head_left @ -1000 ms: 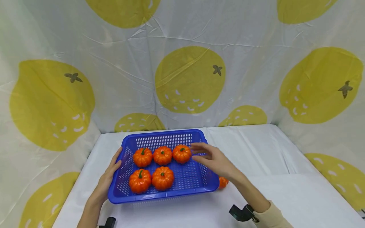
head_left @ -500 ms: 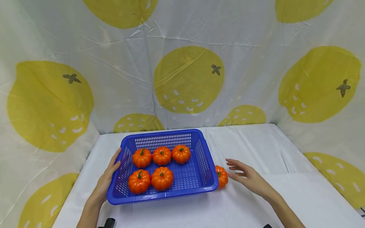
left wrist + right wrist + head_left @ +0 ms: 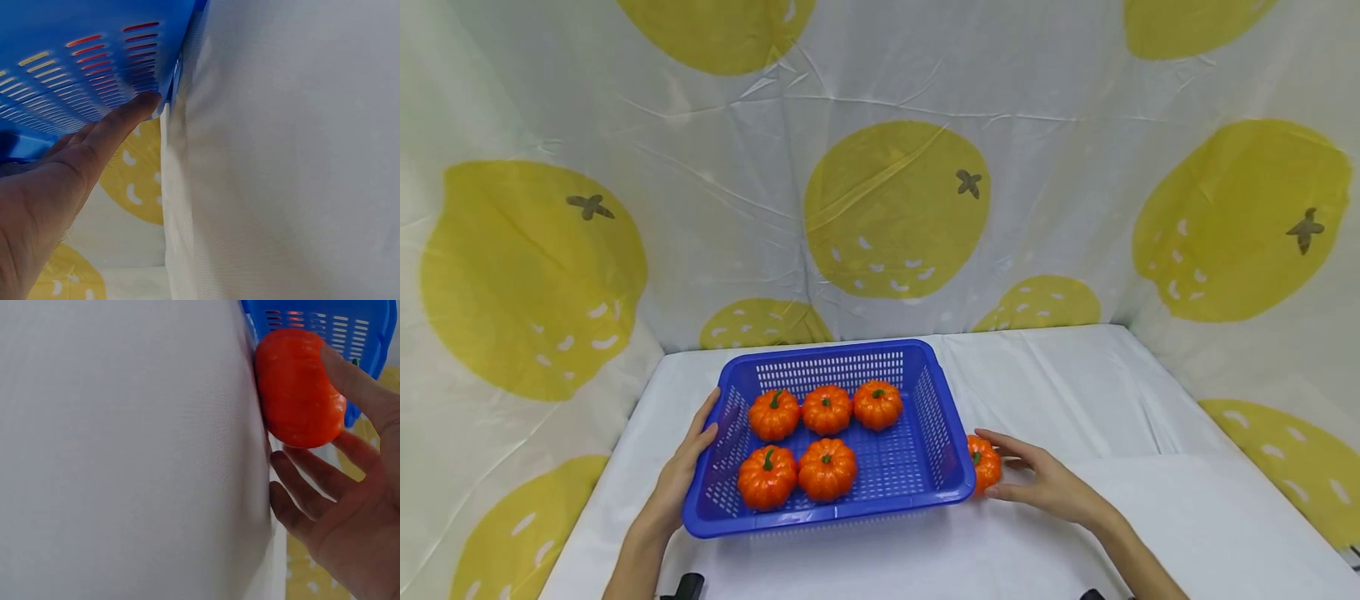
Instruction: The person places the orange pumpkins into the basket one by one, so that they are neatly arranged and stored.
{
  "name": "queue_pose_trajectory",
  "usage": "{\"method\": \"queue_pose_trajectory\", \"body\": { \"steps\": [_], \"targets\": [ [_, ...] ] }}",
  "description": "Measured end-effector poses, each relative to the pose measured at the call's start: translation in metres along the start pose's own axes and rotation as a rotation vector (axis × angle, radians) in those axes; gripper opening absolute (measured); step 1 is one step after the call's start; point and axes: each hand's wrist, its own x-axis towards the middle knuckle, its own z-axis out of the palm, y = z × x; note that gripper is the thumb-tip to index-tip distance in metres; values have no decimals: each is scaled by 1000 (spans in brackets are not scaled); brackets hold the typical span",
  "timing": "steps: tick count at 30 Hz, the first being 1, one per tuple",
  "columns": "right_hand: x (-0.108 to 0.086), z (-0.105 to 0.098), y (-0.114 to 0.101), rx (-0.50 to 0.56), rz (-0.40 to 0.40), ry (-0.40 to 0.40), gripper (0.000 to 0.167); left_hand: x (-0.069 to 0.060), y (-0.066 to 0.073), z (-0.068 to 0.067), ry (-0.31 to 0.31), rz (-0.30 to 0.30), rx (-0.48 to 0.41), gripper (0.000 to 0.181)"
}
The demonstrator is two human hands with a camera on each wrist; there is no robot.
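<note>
A blue plastic basket (image 3: 820, 518) sits on the white cloth, holding several small orange pumpkins (image 3: 826, 469) in two rows. My left hand (image 3: 673, 479) rests against its left side, with fingers extended along the slotted wall, as the left wrist view also shows. Just right of the basket, another small pumpkin (image 3: 987, 467) is on the cloth, its left part hidden by the basket rim. My right hand (image 3: 1048, 483) holds this pumpkin (image 3: 297, 387) between thumb and forefinger. The other fingers (image 3: 303, 487) are spread below it in the right wrist view, off its surface.
White cloth (image 3: 1150, 517) covers the table and extends right of the basket. A curtain (image 3: 880, 75) printed with large yellow lemons encloses the back and sides. The basket stands near the table's back edge.
My right hand has moved from the basket's right part, out to the right, then back left onto the pumpkin beside the basket. My left hand and the basket stay in place.
</note>
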Motion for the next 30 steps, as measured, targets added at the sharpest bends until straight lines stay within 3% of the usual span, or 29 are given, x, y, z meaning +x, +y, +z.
{"method": "queue_pose_trajectory", "body": {
  "steps": [16, 30],
  "targets": [
    [4, 5, -3, 26, 1, 5, 69, 0, 0, 0, -5, 0, -11, 58],
    [2, 4, -3, 33, 73, 14, 70, 0, 1, 1, -2, 4, -5, 58]
  ]
}}
